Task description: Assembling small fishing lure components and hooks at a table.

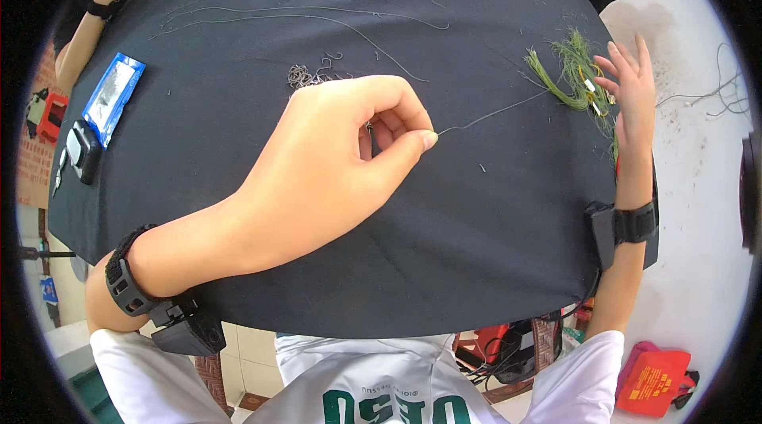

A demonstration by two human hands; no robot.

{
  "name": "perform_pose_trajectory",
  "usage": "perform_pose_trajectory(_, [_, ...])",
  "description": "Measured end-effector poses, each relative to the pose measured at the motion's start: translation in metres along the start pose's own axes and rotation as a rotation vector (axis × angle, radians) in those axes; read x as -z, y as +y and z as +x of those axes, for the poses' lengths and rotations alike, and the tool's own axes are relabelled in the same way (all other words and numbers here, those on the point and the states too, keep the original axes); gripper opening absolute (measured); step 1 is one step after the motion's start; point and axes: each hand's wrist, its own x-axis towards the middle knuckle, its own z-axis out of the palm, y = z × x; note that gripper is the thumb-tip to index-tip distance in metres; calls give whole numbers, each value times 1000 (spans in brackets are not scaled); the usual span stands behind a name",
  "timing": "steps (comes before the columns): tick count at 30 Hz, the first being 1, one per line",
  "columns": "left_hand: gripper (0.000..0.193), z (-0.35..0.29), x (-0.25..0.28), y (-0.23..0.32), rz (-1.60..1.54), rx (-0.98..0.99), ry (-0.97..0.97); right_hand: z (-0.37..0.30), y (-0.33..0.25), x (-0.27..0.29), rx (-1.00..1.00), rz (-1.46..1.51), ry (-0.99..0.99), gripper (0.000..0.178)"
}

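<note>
My left hand [333,162] is over the middle of the table, thumb and forefinger pinched on the end of a thin green fishing line [496,112]. That line runs right toward a loose bundle of green fishing line [578,75]. Something small glints inside the curled fingers, too small to make out. At the right edge my right hand [633,91] is raised beside the bundle, its fingers stretched apart and holding nothing I can see. Just behind my left hand lies a pile of small dark fish hooks [305,76], partly covered by it.
Several separate line strands [317,17] lie across the far side of the black tablecloth [476,265]. At left are a blue packet [115,99], a black and white device [82,150] and small clippers [59,172]. Other people's arms [99,15] reach in at the far corners.
</note>
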Motion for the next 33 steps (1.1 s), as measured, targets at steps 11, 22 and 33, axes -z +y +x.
perform_pose_trajectory(11, [8,0,1,-6,249,-319,183,-102,-72,-52,-129,284,-1097,13])
perform_pose_trajectory(22, [16,5,-3,-6,287,-560,189,-104,-59,-46,-39,479,-1026,11])
perform_pose_trajectory(33, [18,5,-2,-4,343,-642,256,-113,-66,-43,10,515,-997,11])
